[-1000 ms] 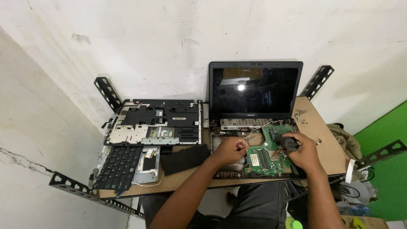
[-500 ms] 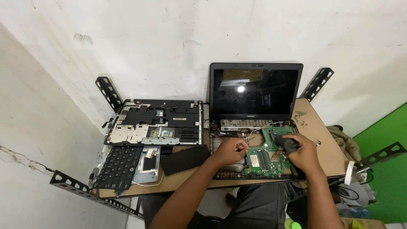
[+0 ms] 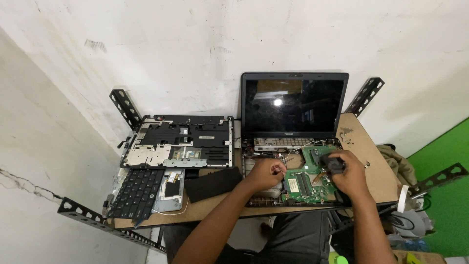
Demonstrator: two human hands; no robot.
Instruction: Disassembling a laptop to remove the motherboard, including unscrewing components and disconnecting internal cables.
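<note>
The right hand has its grip closed around a small dark part, held over the green board in the opened laptop. The left hand rests curled on the laptop's base left of the board; whether it grips anything cannot be told. Further left on the table lie a keyboard and a black cover.

The green board under the fingers is looking shiny; the wooden table beside them is looking rough and dull.
</note>
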